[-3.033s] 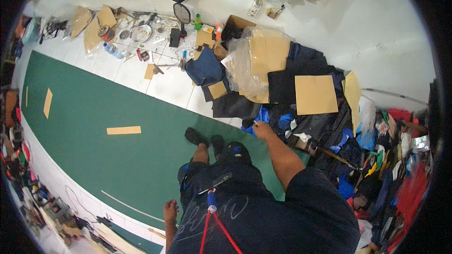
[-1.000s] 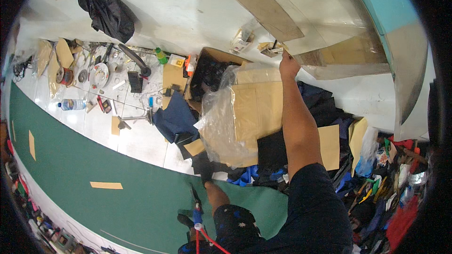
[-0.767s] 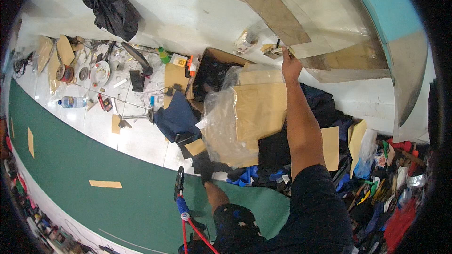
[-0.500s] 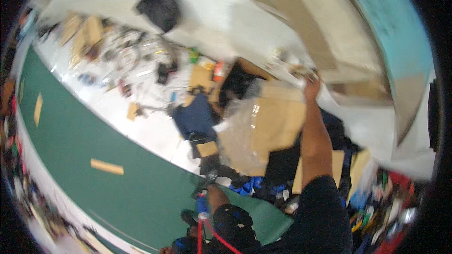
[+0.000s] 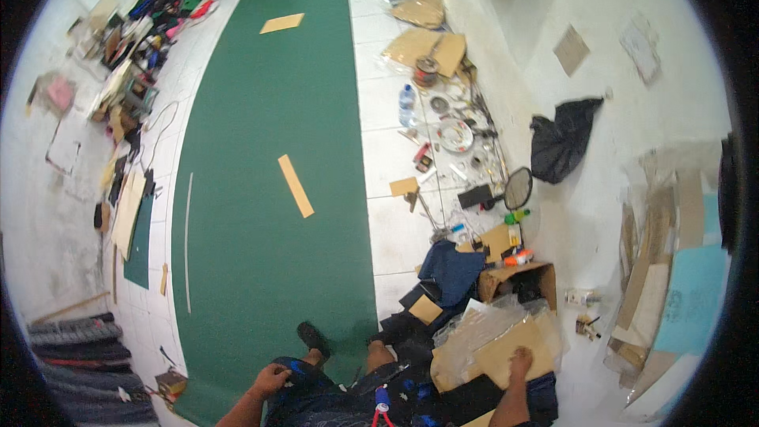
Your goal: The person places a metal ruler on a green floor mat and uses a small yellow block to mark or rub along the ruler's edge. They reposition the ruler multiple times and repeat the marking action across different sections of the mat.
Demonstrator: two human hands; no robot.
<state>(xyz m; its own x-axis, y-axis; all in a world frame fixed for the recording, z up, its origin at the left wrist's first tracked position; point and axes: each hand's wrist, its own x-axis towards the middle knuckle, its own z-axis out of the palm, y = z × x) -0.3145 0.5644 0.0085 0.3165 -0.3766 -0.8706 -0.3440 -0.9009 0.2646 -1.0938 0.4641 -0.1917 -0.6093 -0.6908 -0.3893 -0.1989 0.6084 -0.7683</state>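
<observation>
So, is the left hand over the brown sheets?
No, the left hand is by the dark shorts; the right hand is over the brown sheets.

Floor sheet (image 5: pixel 253 253) is plain green; strips (image 5: pixel 296 186) and large card (image 5: pixel 494 360), tan. Tiles (image 5: pixel 391 249) are white, bag (image 5: pixel 563 142) black. Shorts (image 5: pixel 316 395) are dark with blue and white patches.
</observation>
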